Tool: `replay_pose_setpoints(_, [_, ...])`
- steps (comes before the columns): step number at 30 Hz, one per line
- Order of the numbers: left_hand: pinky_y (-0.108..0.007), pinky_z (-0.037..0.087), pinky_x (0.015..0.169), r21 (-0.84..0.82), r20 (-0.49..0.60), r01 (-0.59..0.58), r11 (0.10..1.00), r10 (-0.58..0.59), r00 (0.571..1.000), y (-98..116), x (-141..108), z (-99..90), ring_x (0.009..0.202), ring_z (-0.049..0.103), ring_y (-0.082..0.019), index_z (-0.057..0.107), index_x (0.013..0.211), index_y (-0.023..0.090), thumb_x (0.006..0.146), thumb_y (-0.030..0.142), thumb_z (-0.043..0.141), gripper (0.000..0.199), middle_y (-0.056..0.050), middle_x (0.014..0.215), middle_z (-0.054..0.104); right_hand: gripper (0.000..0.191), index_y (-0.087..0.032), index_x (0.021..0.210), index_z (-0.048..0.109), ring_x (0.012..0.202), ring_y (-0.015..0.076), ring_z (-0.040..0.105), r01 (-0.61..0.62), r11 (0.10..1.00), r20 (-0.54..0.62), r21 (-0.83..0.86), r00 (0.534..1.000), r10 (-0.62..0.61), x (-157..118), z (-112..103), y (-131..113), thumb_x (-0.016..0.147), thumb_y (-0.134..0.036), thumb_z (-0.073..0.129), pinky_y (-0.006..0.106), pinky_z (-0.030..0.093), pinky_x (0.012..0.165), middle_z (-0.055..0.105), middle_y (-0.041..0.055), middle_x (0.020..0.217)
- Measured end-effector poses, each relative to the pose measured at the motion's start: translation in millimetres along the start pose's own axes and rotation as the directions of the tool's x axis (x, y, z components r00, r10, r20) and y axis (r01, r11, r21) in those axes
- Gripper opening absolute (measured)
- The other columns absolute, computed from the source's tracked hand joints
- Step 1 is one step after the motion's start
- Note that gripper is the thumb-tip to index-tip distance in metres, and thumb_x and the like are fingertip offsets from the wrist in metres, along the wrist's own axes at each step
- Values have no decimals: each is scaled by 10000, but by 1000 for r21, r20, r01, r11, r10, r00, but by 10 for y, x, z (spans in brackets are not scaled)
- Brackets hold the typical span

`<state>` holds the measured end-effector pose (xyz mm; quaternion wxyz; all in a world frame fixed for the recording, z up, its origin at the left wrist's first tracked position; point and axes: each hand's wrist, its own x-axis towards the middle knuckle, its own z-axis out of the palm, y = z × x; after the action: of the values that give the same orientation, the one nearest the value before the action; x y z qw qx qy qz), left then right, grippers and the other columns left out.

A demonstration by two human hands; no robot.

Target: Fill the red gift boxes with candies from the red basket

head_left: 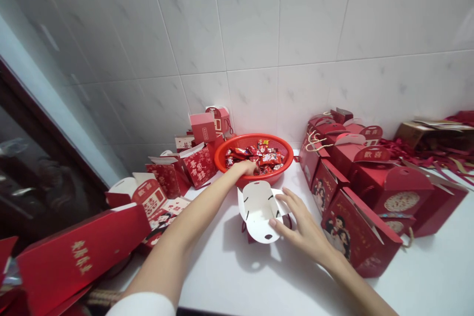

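Note:
A red plastic basket [225, 177] holds many red-wrapped candies [271, 158] near the wall. My left hand [249, 167] reaches in over its front left rim, with its fingers down among the candies; what they hold, if anything, is hidden. In front of the basket stands a small gift box [259, 207] with its white flaps spread, and its pale inside shows. My right hand [296, 215] is at the right side of this box, with thumb and fingers apart, touching the flaps.
Filled-out red gift boxes [355, 232] crowd the right side of the white table [229, 276]. More red boxes [200, 163] stand at the left, and a large one [85, 256] is near my left forearm. Dark red ribbons [403, 155] lie at the far right.

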<state>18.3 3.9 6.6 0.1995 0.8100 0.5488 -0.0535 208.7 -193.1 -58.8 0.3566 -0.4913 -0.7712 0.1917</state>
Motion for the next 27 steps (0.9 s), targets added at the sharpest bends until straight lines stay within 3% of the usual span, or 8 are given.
replay_pose_setpoints(3, [-262,492,812,-16,8,-34,999,34,999,-50,-82,-40,976,688,-277,792,886,219,606,86,714,320,-58,976,778,542,-210,1307,541,1448,326,345,5,1000,3,5,1000,-5,-2,-4,0,897,-565,550,497,388,1123,419,172,1516])
replay_pose_setpoints(10, [-238,483,717,-71,111,-44,996,52,992,-56,-99,-67,849,680,-224,796,829,252,602,148,678,276,-5,972,777,540,-208,1313,534,1426,326,382,16,1000,-7,1,1000,-16,1,-3,1,901,-557,547,485,403,1115,449,167,1495])
replay_pose_setpoints(18, [-258,471,678,-232,5,-23,972,25,1000,-36,-68,0,733,631,-219,691,571,176,517,93,675,99,-21,638,687,535,-211,1310,536,1425,317,386,6,1000,6,10,1000,-6,8,-11,-9,903,-558,539,473,400,1122,461,155,1489])
replay_pose_setpoints(23, [-227,492,594,-516,-97,-41,856,-11,995,-24,-127,-49,625,607,-150,634,597,163,653,194,635,64,-11,628,645,518,-220,1313,532,1421,314,388,25,1000,2,11,1000,-25,6,-11,-1,909,-545,536,473,398,1121,476,144,1476])
replay_pose_setpoints(27, [-232,538,634,-683,-194,-86,726,-67,979,-46,-152,-104,635,630,-131,634,721,164,723,261,657,100,-17,687,659,507,-229,1312,532,1412,312,401,37,999,-3,7,999,-37,3,-16,4,911,-538,541,470,404,1117,479,137,1472])
